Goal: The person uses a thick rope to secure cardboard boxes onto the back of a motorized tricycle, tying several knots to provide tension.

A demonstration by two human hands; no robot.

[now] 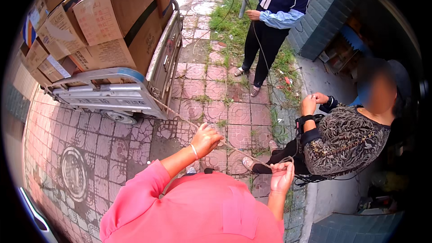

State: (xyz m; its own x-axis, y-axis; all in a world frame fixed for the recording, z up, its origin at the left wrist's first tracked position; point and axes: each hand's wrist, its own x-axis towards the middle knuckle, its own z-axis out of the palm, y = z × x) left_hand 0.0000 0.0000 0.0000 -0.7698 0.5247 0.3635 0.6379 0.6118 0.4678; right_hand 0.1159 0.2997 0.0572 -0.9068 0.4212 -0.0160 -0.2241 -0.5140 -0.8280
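Observation:
A tan rope point(245, 149) stretches between my two hands at waist height. My left hand point(206, 140) is closed round it, with a white bracelet on the wrist. From there the rope runs up and left to the rear corner of a loaded cargo cart point(108, 91). My right hand point(282, 176) grips the other part of the rope near a small loop, palm turned up. Stacked cardboard boxes point(108, 54) fill the cart bed, a dark strap or band crossing some of them.
One person point(270, 18) stands on the grass strip with a thin dark cord in both hands. Another person point(351, 135) in a patterned top is close on my right, hands raised together. A round manhole cover point(74, 174) lies in the paving at left. A doorway opens at the right.

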